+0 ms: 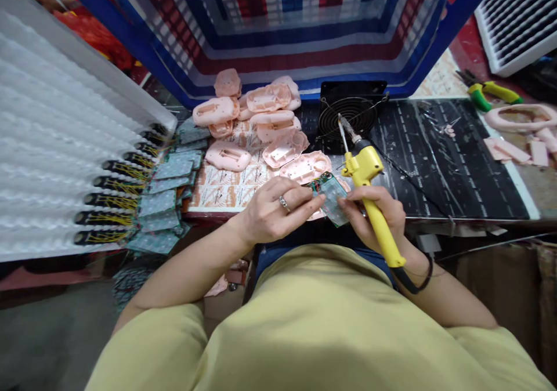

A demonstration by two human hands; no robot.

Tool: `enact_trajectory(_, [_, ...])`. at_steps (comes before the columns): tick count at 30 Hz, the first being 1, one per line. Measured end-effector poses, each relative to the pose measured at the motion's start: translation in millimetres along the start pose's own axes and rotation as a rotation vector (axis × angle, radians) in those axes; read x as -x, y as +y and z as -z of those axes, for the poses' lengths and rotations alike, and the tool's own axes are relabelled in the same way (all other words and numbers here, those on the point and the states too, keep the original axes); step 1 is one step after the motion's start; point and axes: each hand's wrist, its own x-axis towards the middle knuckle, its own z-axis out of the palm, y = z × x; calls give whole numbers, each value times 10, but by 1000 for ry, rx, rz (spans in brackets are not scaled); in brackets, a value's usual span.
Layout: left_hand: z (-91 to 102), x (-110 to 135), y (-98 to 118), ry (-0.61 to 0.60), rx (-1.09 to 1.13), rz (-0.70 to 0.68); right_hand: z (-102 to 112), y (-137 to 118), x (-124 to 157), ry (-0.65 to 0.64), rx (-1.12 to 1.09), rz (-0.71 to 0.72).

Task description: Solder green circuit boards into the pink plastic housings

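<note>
Head view: my left hand [275,210] is mostly closed, fingertips pinching the left edge of a green circuit board [334,203], by its wires. My right hand [379,212] is curled around the handle of a yellow soldering gun [368,167], with fingertips also on the board's right edge. Board is tilted, just off my lap at the bench edge. Gun tip points up and away, in front of a black fan [348,115]. Pink plastic shells [227,155] sit loosely grouped beyond my left hand. More wired boards [159,204] overlap at left against a white ribbed tray [65,130]. Blue crate [300,83] behind; green-and-yellow pliers [500,92] far right.
</note>
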Motion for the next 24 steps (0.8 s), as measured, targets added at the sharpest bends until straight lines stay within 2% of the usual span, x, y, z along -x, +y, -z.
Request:
enact_trajectory(3, [20,-13,-20,-157,133,94,7,-3,3,-4,-2,10])
enact_trajectory(5, [22,-36,4,-225,267,256,3,-1,17,-13,0,20])
enact_trajectory(6, [17,-53,27,-214,322,344,-5,3,30,-17,3,23])
enact_trajectory(9, [-21,-121,102,-5,497,619,-49,27,87,-25,26,62])
enact_trajectory(12, [-67,-194,101,213,856,947,-68,72,146,-61,8,172])
enact_trajectory(14, [-79,-230,31,281,1076,1147,-25,127,175,-112,-25,222])
enact_trajectory(16, [-72,-248,-70,291,1182,1277,67,214,193,-147,-7,217])
enact_trajectory(18, [-63,-244,-158,213,1193,1327,178,328,203,-179,78,197])
enact_trajectory(20, [-77,-223,-197,33,1149,1308,271,449,213,-242,169,204])
enact_trajectory(22, [-125,-191,-184,-153,1051,1242,319,545,231,-321,205,232])
enact_trajectory(24, [-197,-153,-146,-270,909,1136,320,598,258,-352,210,258])
